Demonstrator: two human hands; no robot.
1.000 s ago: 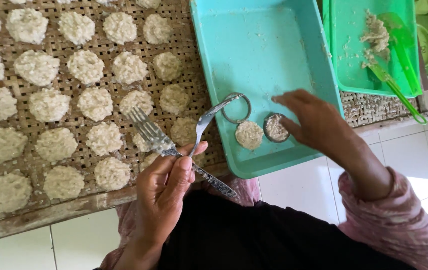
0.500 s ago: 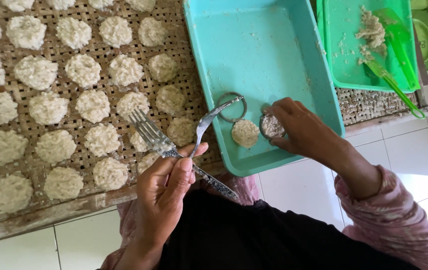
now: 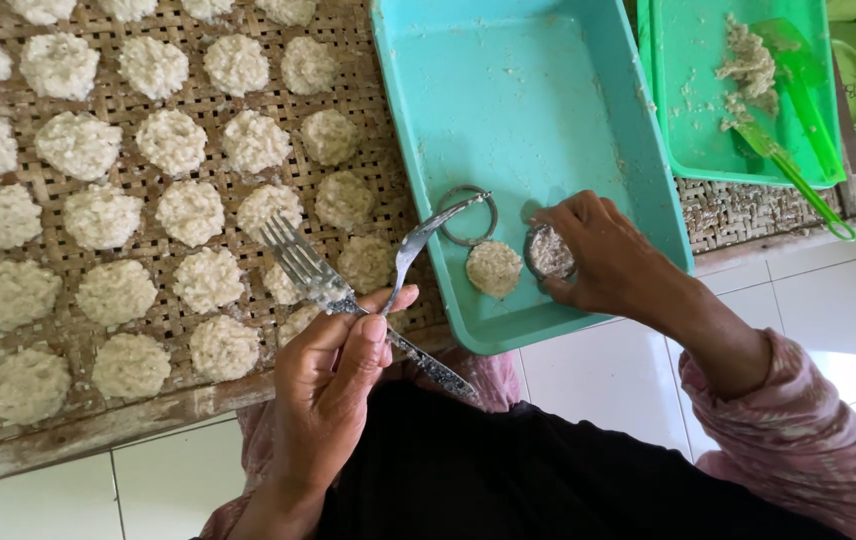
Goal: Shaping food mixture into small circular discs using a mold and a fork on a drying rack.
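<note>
- A woven bamboo mat point(image 3: 48, 190) is covering the left of the view, carrying rows of pale flattened patties point(image 3: 188, 212); roughly thirty are showing, some cut by the frame edge, so an exact count is not possible.
- One turquoise tray point(image 3: 548, 110) is lying just right of the mat, its near corner reaching past the bench edge point(image 3: 98, 430).
- One green tray point(image 3: 698, 110) is sitting further right, holding a clump of pale mash point(image 3: 743, 60) and one green spatula point(image 3: 798, 130) lying across it.
- The right hand point(image 3: 608, 255) is resting inside the turquoise tray, fingers curled and closed around one small round metal mould point(image 3: 550, 252) packed with mash.
- The left hand point(image 3: 333, 375) is hovering over the mat's near edge, thumb and fingers pinched together on two utensils at once: one fork point(image 3: 303, 265) pointing up-left over the patties, and one spoon point(image 3: 418, 245) angling up-right into the turquoise tray.
- One empty metal ring point(image 3: 466, 215) is lying on the tray floor, under the spoon's tip.
- One formed patty point(image 3: 494, 268) is lying loose in the tray, between the ring and the filled mould, just beside the right hand's fingers.
</note>
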